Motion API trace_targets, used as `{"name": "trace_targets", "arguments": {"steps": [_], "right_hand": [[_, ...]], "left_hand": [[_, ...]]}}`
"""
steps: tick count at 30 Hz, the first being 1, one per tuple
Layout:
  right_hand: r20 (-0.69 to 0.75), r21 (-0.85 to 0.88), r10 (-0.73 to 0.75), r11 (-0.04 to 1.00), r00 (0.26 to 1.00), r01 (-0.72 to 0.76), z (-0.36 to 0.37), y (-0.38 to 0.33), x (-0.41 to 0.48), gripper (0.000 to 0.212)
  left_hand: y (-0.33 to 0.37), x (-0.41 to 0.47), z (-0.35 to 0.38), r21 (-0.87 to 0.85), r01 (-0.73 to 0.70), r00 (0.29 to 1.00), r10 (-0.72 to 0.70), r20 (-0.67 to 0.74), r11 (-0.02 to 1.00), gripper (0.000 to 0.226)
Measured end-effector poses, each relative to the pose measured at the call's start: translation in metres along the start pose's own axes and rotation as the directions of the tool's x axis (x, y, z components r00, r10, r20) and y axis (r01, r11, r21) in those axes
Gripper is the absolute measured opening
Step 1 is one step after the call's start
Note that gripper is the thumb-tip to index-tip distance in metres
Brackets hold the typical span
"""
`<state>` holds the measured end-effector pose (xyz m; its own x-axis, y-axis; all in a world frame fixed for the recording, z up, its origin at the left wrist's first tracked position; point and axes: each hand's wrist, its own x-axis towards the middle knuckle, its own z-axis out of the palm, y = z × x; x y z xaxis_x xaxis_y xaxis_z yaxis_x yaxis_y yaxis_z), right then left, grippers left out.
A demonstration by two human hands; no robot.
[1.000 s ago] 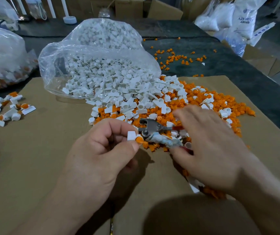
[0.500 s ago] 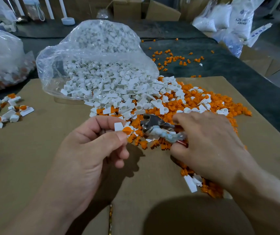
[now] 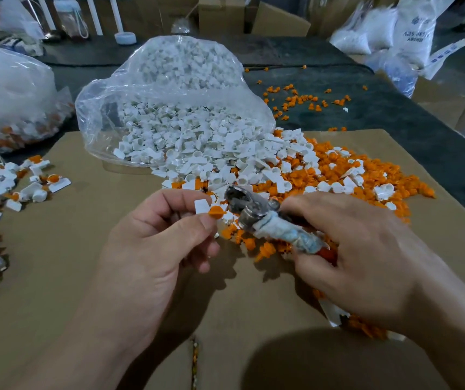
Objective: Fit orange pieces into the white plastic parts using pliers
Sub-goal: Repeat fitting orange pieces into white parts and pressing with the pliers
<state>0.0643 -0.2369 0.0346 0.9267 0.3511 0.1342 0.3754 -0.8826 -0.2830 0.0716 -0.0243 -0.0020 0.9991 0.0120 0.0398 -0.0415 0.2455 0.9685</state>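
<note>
Worktop: brown cardboard (image 3: pixel 85 249) laid flat over a dark mat, with boxes and sacks far behind.
White part (image 3: pixel 201 206): raised above the cardboard in the near middle, pinched between thumb and forefinger.
Orange piece (image 3: pixel 215 212): sits at the right edge of the white part, facing the tool; whether it is fully seated cannot be told.
Left hand (image 3: pixel 152 249): closed in a pinch on the white part with the other fingers curled, holding it out where the tool can reach.
Pliers (image 3: pixel 256 209): the metal head is just right of the orange piece and the handles are wrapped in pale tape; how far the jaws gape is unclear.
Right hand (image 3: pixel 366 254): wrapped around the pliers' handles, aiming the head left at the piece.
Loose pile (image 3: pixel 366 175): orange and white bits mixed just beyond both hands, probably kept close for quick picking.
Clear bag (image 3: pixel 169 102): far middle, its mouth spilling white parts onto the pile.
Finished parts (image 3: pixel 6 187): along the left edge, apart from the raw stock.
Second bag (image 3: pixel 9 102): far left, holding white and orange bits.
</note>
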Motion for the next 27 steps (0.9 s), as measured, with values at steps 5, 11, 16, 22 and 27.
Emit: {"name": "trace_targets", "arguments": {"steps": [5, 11, 16, 22, 27], "right_hand": [[0.039, 0.017, -0.045, 0.999, 0.998, 0.045, 0.0014, 0.0017, 0.0017, 0.037], [0.029, 0.030, -0.068, 0.997, 0.997, 0.067, 0.0025, 0.0019, 0.0017, 0.029], [0.043, 0.037, -0.069, 0.997, 0.997, 0.067, 0.0018, 0.0027, 0.0017, 0.035], [0.037, 0.034, -0.045, 0.998, 0.998, 0.044, 0.0017, 0.0037, -0.0019, 0.039], [0.030, 0.053, -0.051, 0.997, 0.998, 0.049, 0.0018, 0.0026, -0.0027, 0.044]], "left_hand": [[-0.0001, -0.0004, 0.0005, -0.019, 0.002, 1.000, -0.001, 0.011, 1.000, 0.013], [-0.0011, 0.0004, 0.0002, 0.011, -0.032, 0.999, 0.032, 0.013, 0.999, 0.014], [-0.0011, 0.0003, 0.0004, 0.091, -0.100, 0.995, 0.100, 0.012, 0.991, 0.016], [-0.0046, 0.0007, -0.0026, 0.125, -0.160, 0.987, 0.155, 0.047, 0.979, 0.017], [-0.0081, 0.0027, -0.0075, 0.142, -0.187, 0.981, 0.179, 0.070, 0.972, 0.020]]}}
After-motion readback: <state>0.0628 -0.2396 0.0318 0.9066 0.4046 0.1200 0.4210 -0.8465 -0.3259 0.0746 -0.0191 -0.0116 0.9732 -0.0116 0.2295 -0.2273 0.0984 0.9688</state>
